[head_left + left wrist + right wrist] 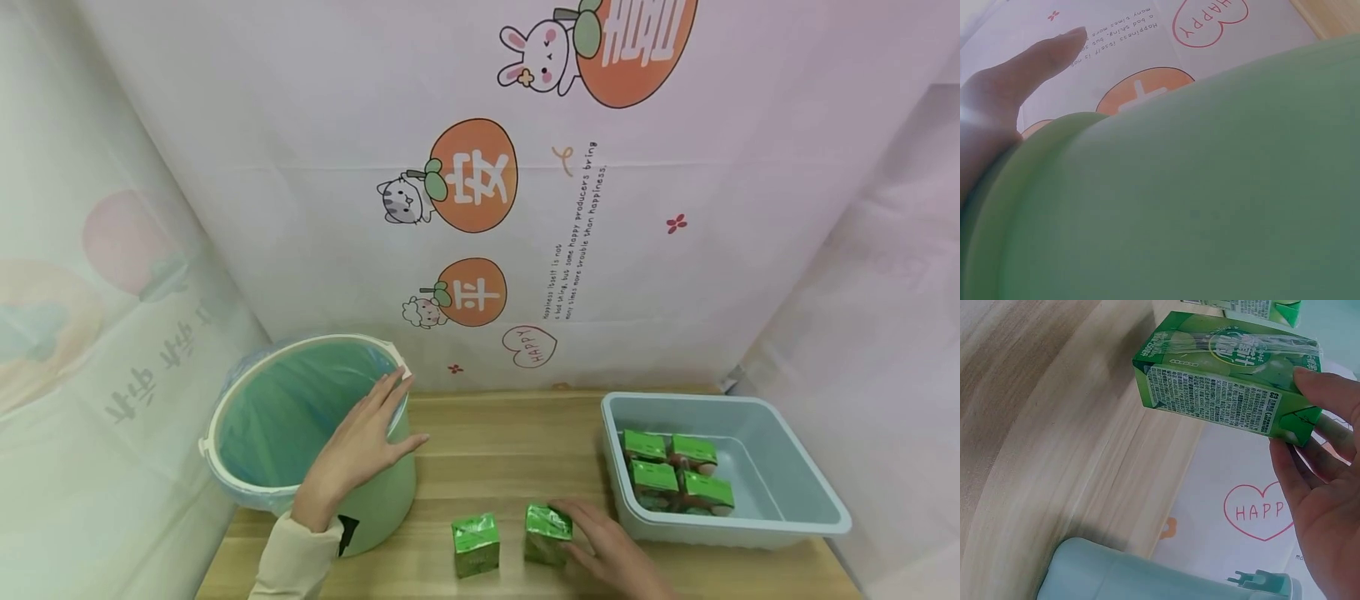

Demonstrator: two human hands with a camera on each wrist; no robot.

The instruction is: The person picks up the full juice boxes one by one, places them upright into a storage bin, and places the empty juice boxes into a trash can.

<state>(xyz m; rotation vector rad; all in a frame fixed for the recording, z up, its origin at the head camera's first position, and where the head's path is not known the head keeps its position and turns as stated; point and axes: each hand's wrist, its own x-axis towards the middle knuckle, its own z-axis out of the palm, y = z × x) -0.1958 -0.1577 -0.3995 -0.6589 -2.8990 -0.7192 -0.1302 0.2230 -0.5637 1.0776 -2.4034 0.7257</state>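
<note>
In the head view my right hand (pixel 606 546) grips a green juice box (pixel 547 523) by its top end. The right wrist view shows thumb and fingers on either side of that carton (pixel 1222 375), printed labels on its faces and a clear-wrapped straw along one side. Just left of it a second green juice box (pixel 476 546) stands upright on the wooden table. My left hand (pixel 360 446) lies over the right rim of a green bin (pixel 386 492), fingers extended and thumb spread out, with nothing in it. Its thumb (pixel 1041 65) shows beside the bin's wall in the left wrist view.
A light blue tray (pixel 750 525) stands on the right, with several green-topped juice boxes (pixel 693 450) grouped at its left end. The bin on the left has a bluish plastic liner (pixel 300 417). A printed cloth (pixel 637 250) hangs behind the wooden table (pixel 495 450).
</note>
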